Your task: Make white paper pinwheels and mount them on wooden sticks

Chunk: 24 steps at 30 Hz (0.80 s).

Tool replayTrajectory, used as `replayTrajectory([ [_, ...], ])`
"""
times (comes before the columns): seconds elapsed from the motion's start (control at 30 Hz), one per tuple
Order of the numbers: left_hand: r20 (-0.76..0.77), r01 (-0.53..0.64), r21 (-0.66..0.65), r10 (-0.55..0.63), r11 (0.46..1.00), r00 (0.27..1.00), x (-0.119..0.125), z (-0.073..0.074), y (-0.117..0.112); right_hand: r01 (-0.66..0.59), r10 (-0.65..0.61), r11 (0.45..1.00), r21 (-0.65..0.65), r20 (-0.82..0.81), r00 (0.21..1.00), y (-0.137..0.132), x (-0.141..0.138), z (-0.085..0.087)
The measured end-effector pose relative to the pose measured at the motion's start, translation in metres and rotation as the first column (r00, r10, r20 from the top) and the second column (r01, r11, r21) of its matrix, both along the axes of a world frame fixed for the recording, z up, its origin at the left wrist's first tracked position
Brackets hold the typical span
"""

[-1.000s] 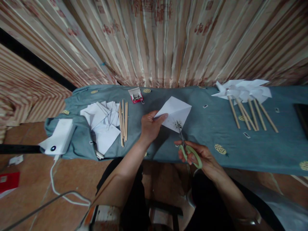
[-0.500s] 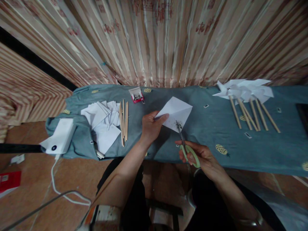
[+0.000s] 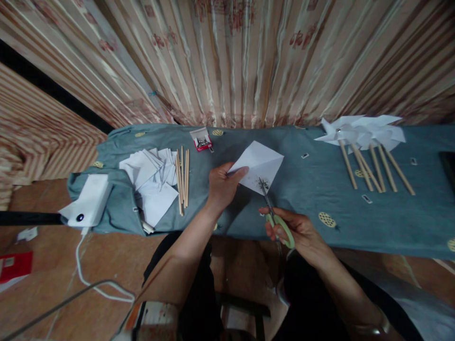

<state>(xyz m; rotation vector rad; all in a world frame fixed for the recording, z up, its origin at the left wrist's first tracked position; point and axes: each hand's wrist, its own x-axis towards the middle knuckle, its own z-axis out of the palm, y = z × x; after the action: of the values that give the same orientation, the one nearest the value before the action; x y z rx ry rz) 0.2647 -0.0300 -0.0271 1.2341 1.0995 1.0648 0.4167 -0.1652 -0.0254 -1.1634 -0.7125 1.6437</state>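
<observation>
My left hand (image 3: 224,187) pinches the left corner of a square sheet of white paper (image 3: 261,158), thumb on top. The sheet is held above the cloth, turned like a diamond, with creases across it and a dark printed patch near its lower corner. In my right hand (image 3: 295,232) is a pair of scissors (image 3: 280,227) with pale green handles. My fingers are through the handle loops. The scissor blades lie at the sheet's lower corner, over the dark patch; how far they are parted cannot be made out.
A grey-green cloth (image 3: 234,227) covers the table. Left lie loose paper sheets (image 3: 158,203), several wooden sticks (image 3: 186,180) and a small open box (image 3: 202,141) of metal pins. Paper pinwheels (image 3: 366,135) on sticks lie at the right. A white device (image 3: 90,199) with a cable stands far left.
Almost nothing differs. The paper and my left hand have shifted very slightly up and left; the scissors stay at the same corner.
</observation>
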Motion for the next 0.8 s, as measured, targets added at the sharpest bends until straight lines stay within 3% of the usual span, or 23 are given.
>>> replayTrajectory([
  [0.23,-0.013,-0.015,0.008,0.015,1.000,1.000,0.0003,-0.0009,0.0009,0.060,-0.058,0.998,-0.033,0.064,0.996,0.0001,-0.0028,-0.0037],
  [0.47,-0.004,-0.013,0.012,0.013,1.000,1.000,0.0011,-0.0017,0.0004,0.043,-0.041,0.999,-0.002,0.199,0.979,-0.0009,-0.0039,-0.0063],
  [0.8,0.027,0.034,-0.047,-0.033,0.998,0.999,0.0062,0.0044,-0.0054,0.084,-0.083,0.996,0.003,0.235,0.968,0.0002,-0.0038,-0.0060],
])
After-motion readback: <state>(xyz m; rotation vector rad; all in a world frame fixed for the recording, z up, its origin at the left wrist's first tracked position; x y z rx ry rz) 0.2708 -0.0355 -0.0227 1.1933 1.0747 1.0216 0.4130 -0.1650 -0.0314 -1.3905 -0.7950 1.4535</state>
